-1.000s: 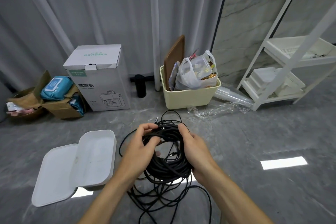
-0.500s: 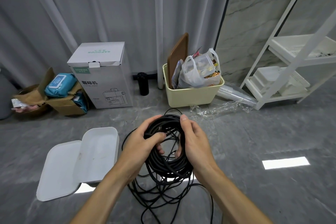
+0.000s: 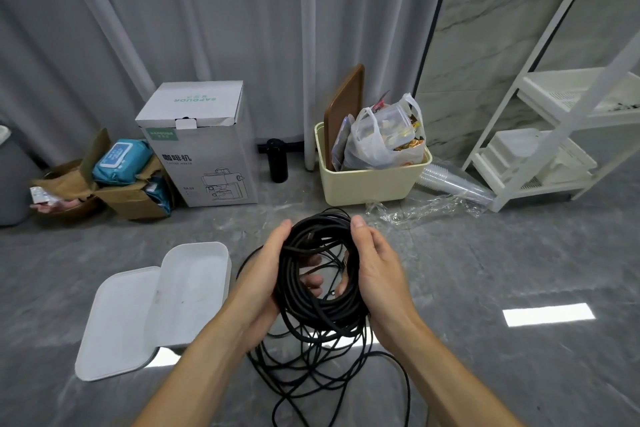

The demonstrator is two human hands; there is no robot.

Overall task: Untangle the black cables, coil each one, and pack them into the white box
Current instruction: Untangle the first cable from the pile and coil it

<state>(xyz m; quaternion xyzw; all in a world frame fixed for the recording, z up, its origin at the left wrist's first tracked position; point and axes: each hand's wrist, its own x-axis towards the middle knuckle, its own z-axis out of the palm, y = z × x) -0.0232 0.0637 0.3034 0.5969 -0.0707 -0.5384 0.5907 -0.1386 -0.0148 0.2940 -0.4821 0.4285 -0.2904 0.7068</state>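
From the head camera, both hands hold a bundle of black cables (image 3: 320,274) above the grey floor (image 3: 485,270). The left hand (image 3: 263,274) cups the bundle's left side, thumb up along its edge and fingers curled in underneath. The right hand (image 3: 377,274) cups the right side the same way, thumb at the top. Loose loops hang from the bundle and trail onto the floor below it. The white box (image 3: 194,288) lies open and empty just left of the bundle, its lid (image 3: 117,326) resting beside it. Beyond the bundle stand a cream bin (image 3: 374,180) and a cardboard carton (image 3: 201,146).
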